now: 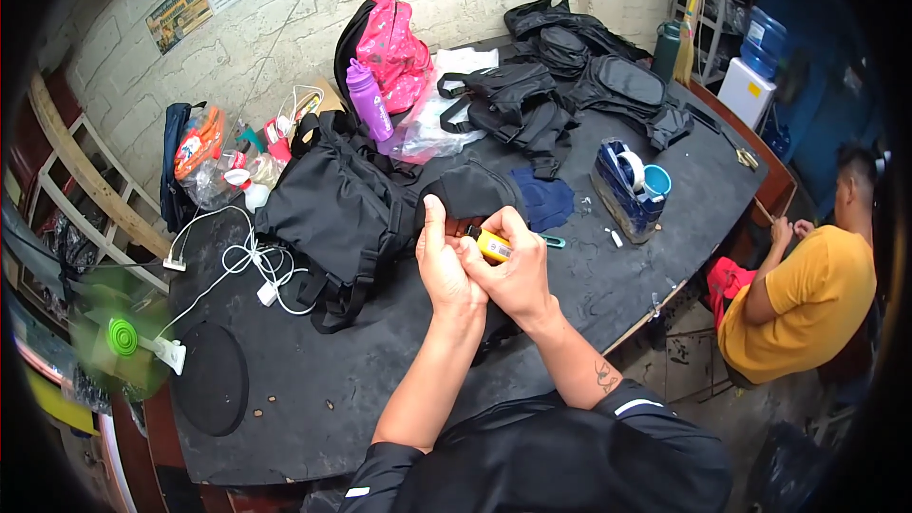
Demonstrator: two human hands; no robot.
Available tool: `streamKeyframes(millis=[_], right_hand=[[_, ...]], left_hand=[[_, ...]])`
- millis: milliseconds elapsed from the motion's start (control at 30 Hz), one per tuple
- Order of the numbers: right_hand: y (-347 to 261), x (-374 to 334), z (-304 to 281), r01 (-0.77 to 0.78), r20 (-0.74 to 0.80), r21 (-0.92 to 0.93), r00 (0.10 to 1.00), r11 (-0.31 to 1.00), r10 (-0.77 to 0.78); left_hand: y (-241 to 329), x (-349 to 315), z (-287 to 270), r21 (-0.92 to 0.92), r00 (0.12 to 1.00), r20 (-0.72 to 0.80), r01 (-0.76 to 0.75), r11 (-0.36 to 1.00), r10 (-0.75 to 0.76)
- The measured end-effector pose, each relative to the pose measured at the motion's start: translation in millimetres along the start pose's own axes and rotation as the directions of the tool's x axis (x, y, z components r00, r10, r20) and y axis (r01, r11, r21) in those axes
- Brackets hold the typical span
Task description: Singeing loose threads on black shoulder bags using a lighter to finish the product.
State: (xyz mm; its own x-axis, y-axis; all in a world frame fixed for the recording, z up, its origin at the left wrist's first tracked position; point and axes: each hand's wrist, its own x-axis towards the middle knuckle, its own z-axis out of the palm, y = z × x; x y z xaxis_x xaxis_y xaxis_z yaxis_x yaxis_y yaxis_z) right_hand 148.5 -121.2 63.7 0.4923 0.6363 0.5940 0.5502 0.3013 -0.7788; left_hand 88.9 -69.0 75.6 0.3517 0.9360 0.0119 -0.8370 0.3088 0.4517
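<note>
In front of me, my left hand [445,266] is closed on the near edge of a curved black fabric piece [470,188], its thumb pointing up. The fingers behind that edge are partly hidden. Close against it, my right hand [513,271] grips a yellow lighter [493,247] with a black end, which points toward the fabric. A small green tool [552,241] shows just past my right fingers. Left of my hands lies a large black bag [332,199] with straps. Dark blue cloth [543,199] lies behind the right hand.
A dark blue holder [627,195] with tape rolls stands to the right. Black backpacks [608,85], a purple bottle [369,103] and a pink bag [394,52] line the back. White cables [252,256] and a spinning fan [123,337] are left. A person in yellow [803,299] sits right.
</note>
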Motion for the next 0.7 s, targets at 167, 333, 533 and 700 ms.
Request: streamKeyframes(millis=[167,333,533,700], right_hand=[[-6,0,0,0.011,-0.002,0.011,1.000,1.000,-0.011],[-9,0,-1,0.039,-0.006,-0.033,0.999,0.999,-0.039],[-10,-3,-4,0.003,0.024,-0.026,1.000,1.000,-0.002],[-10,-4,-3,-0.027,0.036,0.002,0.999,1.000,0.027]], left_hand=[[-1,5,-16,-0.035,0.995,0.084,0.054,0.998,-0.051],[-1,1,-13,-0.033,0.988,0.148,0.050,0.998,-0.045],[-6,-7,-18,0.025,0.999,0.041,-0.024,0.999,0.023],[-9,-1,-45,-0.022,0.972,0.233,-0.027,0.999,0.032]])
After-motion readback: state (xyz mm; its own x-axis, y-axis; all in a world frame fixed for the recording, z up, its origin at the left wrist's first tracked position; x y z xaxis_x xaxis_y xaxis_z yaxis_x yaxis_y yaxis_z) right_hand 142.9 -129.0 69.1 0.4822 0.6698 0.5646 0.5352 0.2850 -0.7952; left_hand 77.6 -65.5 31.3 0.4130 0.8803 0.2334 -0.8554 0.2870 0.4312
